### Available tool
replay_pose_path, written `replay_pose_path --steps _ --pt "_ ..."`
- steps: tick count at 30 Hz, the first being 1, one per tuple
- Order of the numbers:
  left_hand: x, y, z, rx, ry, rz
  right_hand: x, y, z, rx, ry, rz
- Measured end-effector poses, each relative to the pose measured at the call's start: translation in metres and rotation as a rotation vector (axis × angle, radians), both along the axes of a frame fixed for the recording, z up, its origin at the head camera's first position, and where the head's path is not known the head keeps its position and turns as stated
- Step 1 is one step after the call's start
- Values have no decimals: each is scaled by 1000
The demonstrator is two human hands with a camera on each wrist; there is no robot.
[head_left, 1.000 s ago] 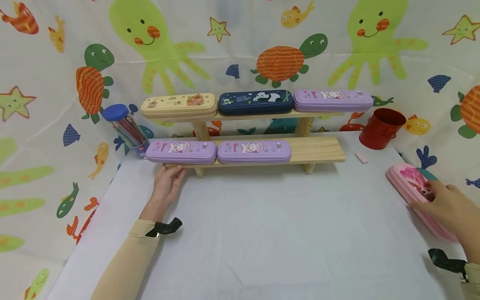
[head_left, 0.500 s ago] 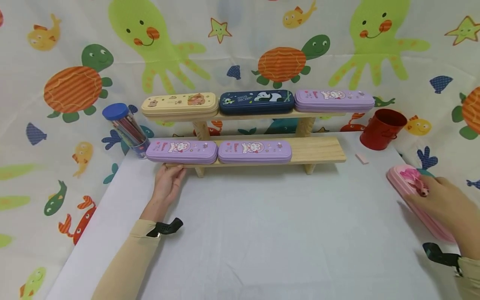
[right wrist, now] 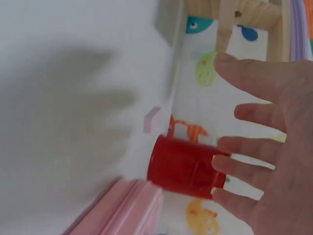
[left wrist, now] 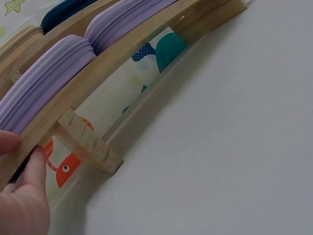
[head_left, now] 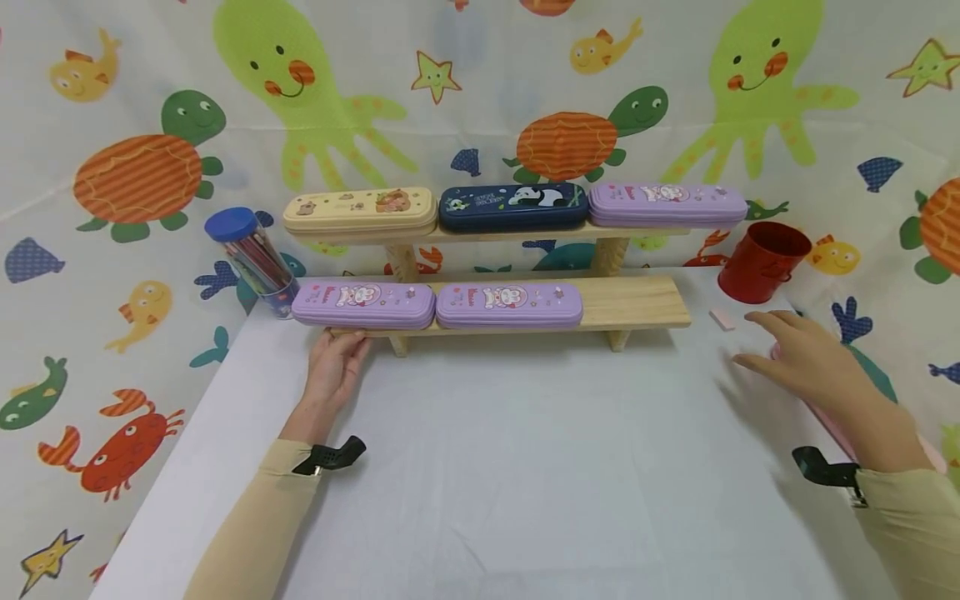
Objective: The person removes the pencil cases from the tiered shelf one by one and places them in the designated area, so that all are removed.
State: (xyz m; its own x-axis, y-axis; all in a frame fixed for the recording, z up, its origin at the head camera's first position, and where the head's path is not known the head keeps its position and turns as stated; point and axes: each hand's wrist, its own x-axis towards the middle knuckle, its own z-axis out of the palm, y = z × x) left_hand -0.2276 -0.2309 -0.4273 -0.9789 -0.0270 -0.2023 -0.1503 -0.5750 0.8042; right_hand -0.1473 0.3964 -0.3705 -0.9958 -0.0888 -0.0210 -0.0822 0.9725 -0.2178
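My left hand point(head_left: 332, 379) grips the front edge of the wooden shelf's lower board point(head_left: 637, 302) at its left end. The left wrist view shows the thumb over the board point(left wrist: 105, 66) and fingers beneath it. Two purple pencil cases point(head_left: 510, 304) lie side by side on that board. At the right, my right hand point(head_left: 832, 379) hovers with fingers spread, holding nothing. Partly hidden under it lies a pink pencil case point(head_left: 831, 429) on the table. Just beyond its fingertips is a small pink block point(head_left: 722, 319), like an eraser.
On the upper board sit a yellow pencil case point(head_left: 360, 211), a navy panda one point(head_left: 513, 206) and a purple one point(head_left: 667, 205). A red bucket point(head_left: 765, 260) stands back right. A blue-lidded tub of pencils point(head_left: 255, 258) leans at the left. Printed cloth hangs behind.
My right hand has let go of the pink pencil case and moved up and left toward the small pink block, its fingers spreading. My left hand stays on the shelf.
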Motion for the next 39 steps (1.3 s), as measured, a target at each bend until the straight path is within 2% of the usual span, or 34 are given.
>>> replay_pose_path --steps 7,22,39 --pt "0 1 1 0 -3 17 -19 -35 14 -20 -29 58" --pt "0 2 -2 -46 -10 29 -59 -107 24 -114 84 232" --pt "2 2 -2 -66 16 32 -84 -186 29 -135 64 382"
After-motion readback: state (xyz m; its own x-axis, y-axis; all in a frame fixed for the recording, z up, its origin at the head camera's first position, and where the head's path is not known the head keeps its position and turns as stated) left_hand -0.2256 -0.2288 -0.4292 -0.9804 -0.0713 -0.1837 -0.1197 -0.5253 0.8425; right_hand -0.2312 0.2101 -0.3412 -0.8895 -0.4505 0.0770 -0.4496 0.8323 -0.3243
